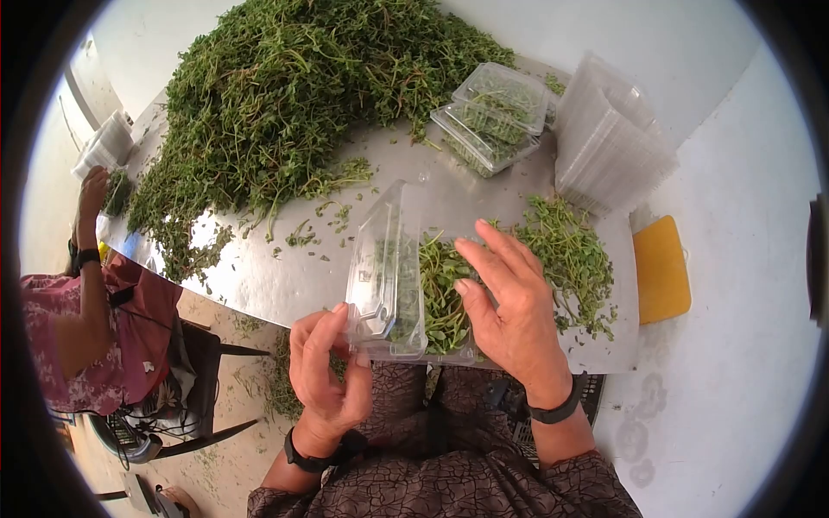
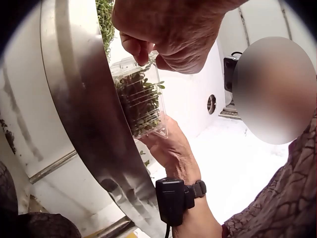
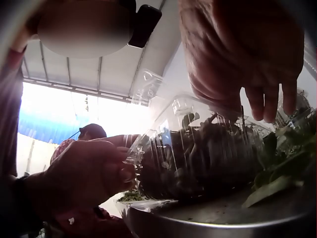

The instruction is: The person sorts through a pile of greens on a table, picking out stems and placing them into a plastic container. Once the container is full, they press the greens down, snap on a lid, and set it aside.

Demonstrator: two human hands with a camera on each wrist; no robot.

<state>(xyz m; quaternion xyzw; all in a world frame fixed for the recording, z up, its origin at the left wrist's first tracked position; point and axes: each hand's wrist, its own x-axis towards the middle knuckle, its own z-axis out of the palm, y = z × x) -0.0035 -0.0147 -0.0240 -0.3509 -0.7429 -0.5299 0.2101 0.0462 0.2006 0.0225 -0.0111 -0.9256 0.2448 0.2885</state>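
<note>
A clear plastic clamshell box [image 2: 157, 106] filled with leafy green stems [image 1: 445, 302] sits at the table's near edge. Its lid [image 1: 380, 268] stands tilted up on the left side. My left hand [image 1: 328, 367] pinches the lid's near corner between thumb and fingers. Over the right side of the box hovers my right hand [image 1: 515, 315], fingers spread and holding nothing. In the right wrist view, that hand [image 3: 242, 54] hangs palm down above the packed greens, while the left hand [image 3: 89, 166] is at the box's other end.
A large heap of greens [image 1: 259, 112] covers the table's back. Filled clamshells [image 1: 492, 116] and a tall stack of empty ones [image 1: 609, 138] stand at the back right. Loose greens [image 1: 566, 259] lie beside the box. Another person [image 1: 86, 319] works at left. A yellow board [image 1: 662, 269] is at right.
</note>
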